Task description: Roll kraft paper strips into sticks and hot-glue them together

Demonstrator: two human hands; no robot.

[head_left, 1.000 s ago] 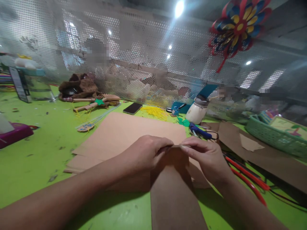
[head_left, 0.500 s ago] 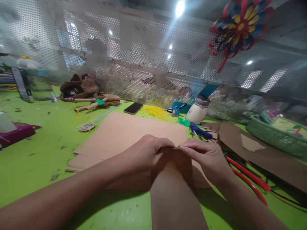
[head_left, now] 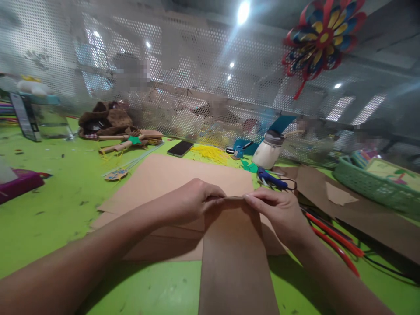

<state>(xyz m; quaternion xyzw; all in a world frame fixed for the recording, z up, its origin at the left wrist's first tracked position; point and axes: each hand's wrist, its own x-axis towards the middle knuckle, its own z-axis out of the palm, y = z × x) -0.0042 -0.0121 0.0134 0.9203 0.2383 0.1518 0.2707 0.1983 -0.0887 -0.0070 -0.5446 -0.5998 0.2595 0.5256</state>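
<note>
A long brown paper strip [head_left: 234, 258] runs from the bottom edge up to the middle of the view. My left hand [head_left: 193, 202] pinches its far end at the left corner, fingers closed. My right hand [head_left: 278, 210] pinches the same end at the right corner, fingers closed too. Under the strip lies a stack of light brown cardboard sheets [head_left: 164, 183] on the green table [head_left: 52, 210].
Behind the sheets lie a black phone [head_left: 180, 148], yellow shreds [head_left: 210, 153], a white jar [head_left: 269, 151] and a blue glue gun [head_left: 271, 178]. Red and black cables [head_left: 331, 240] and dark brown paper [head_left: 367, 218] lie right, by a green basket [head_left: 374, 188]. A perforated screen [head_left: 197, 78] closes the back.
My hands have moved slightly apart along the strip's far end, and that end now lies flatter and wider between them.
</note>
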